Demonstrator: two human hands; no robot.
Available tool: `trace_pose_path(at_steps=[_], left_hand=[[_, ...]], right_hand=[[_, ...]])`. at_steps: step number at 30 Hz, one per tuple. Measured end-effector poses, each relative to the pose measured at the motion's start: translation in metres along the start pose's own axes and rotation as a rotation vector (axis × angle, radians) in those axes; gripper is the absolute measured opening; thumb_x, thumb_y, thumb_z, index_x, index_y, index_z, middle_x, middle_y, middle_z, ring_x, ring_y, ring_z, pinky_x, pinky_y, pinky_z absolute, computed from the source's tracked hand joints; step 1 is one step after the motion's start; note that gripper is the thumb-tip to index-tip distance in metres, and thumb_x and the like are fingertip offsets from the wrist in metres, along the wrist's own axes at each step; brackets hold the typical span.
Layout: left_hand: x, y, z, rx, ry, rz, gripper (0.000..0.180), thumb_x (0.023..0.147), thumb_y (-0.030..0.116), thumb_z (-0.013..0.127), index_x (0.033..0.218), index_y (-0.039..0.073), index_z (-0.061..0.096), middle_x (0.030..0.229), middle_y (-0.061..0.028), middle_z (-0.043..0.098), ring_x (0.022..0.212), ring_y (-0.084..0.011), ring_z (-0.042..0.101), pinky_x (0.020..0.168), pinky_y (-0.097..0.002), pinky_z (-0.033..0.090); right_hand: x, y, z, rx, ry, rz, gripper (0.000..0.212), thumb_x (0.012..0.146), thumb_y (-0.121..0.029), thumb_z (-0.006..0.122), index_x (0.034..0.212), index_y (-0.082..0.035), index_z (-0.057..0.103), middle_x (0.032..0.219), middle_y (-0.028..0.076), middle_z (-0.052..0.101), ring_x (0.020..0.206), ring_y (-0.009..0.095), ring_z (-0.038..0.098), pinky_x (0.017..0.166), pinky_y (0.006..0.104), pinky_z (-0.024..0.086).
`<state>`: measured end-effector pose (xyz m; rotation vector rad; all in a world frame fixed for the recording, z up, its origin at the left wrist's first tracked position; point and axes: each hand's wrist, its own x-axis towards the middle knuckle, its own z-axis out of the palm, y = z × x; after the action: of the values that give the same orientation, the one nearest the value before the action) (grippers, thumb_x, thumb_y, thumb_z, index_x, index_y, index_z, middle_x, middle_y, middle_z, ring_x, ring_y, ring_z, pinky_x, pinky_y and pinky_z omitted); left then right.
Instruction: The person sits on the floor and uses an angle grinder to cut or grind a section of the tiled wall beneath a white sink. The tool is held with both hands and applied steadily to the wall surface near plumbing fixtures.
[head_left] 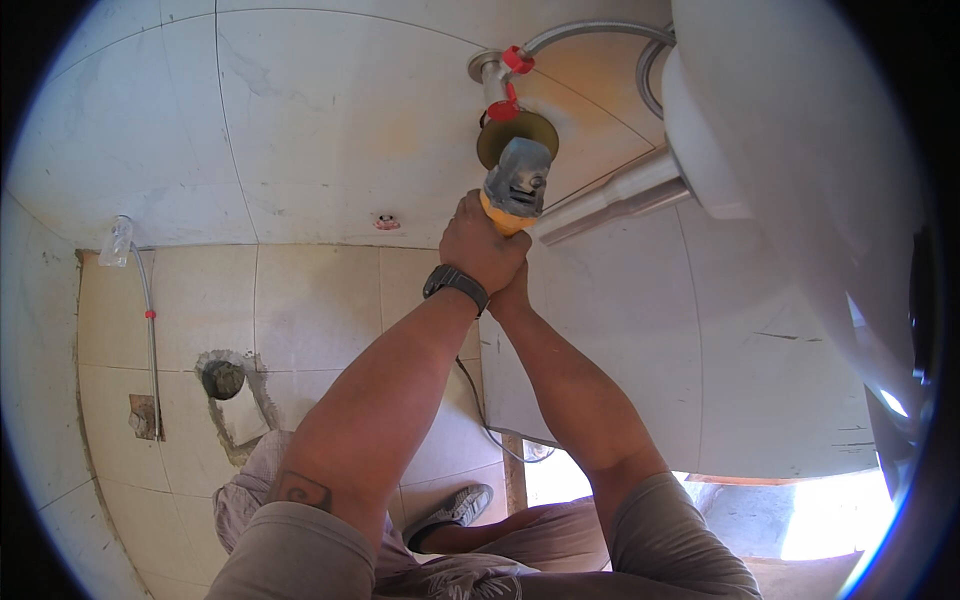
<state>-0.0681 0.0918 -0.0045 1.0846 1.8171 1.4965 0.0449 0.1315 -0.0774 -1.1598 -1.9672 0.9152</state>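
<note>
My left hand (478, 245), with a dark watch at its wrist, is wrapped around the yellow and grey head end of an angle grinder (520, 180). Just behind it, my right hand (512, 285) is closed on the grinder's body, its fingers mostly hidden by the left hand. The grinder's round, brownish disc (540, 128) stands at the foot of a metal angle valve (492, 82) with a red handle (505, 108) on the tiled wall. Whether the disc touches the valve or the wall I cannot tell.
A braided hose (590, 28) runs from the valve toward a white basin (790, 110). Below the basin a metal drain pipe (620, 195) juts out. A dark cord (478, 400) hangs below my hands. At left are a floor hole (222, 378) and another thin hose (150, 345).
</note>
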Motion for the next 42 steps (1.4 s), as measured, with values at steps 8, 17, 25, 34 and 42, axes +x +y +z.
trace_pose_path(at_steps=[8, 17, 25, 34, 42], left_hand=[[0.001, 0.000, 0.000, 0.013, 0.012, 0.025, 0.073, 0.075, 0.043, 0.084, 0.125, -0.001, 0.054, 0.117, -0.0246, 0.068, 0.109, -0.0456, 0.070, 0.094, -0.0530, 0.057], [0.002, -0.001, 0.001, 0.036, -0.011, 0.029, 0.069, 0.075, 0.037, 0.081, 0.125, -0.001, 0.052, 0.119, -0.0238, 0.066, 0.109, -0.0453, 0.069, 0.094, -0.0534, 0.058], [0.001, 0.004, 0.000, 0.048, -0.050, -0.002, 0.066, 0.075, 0.030, 0.080, 0.126, 0.001, 0.050, 0.121, -0.0229, 0.064, 0.111, -0.0444, 0.069, 0.096, -0.0533, 0.058], [0.004, -0.001, 0.003, 0.058, -0.047, 0.007, 0.078, 0.075, 0.042, 0.087, 0.129, -0.003, 0.053, 0.119, -0.0264, 0.069, 0.111, -0.0454, 0.069, 0.095, -0.0520, 0.057], [0.003, 0.000, 0.003, 0.051, -0.069, 0.000, 0.077, 0.075, 0.041, 0.087, 0.130, -0.002, 0.053, 0.122, -0.0264, 0.067, 0.114, -0.0456, 0.068, 0.097, -0.0524, 0.056]], right_hand=[[-0.004, -0.011, -0.006, -0.001, -0.111, 0.060, 0.055, 0.096, -0.016, 0.078, 0.143, -0.004, 0.051, 0.141, 0.010, 0.062, 0.132, 0.021, 0.059, 0.109, 0.0372, 0.049], [-0.006, -0.014, -0.011, -0.147, -0.129, 0.020, 0.058, 0.095, -0.018, 0.080, 0.143, -0.004, 0.051, 0.141, 0.011, 0.062, 0.132, 0.020, 0.059, 0.110, 0.0384, 0.049], [0.000, 0.013, -0.005, -0.106, -0.104, -0.022, 0.052, 0.097, -0.014, 0.077, 0.142, -0.005, 0.052, 0.139, 0.008, 0.062, 0.129, 0.018, 0.060, 0.107, 0.0359, 0.050], [-0.002, 0.015, -0.007, -0.077, -0.096, -0.036, 0.052, 0.098, -0.015, 0.076, 0.143, -0.005, 0.052, 0.140, 0.008, 0.062, 0.130, 0.017, 0.059, 0.107, 0.0361, 0.050], [-0.007, 0.004, -0.010, -0.087, -0.094, 0.011, 0.054, 0.097, -0.015, 0.077, 0.143, -0.004, 0.052, 0.142, 0.011, 0.061, 0.132, 0.019, 0.058, 0.109, 0.0366, 0.048]])
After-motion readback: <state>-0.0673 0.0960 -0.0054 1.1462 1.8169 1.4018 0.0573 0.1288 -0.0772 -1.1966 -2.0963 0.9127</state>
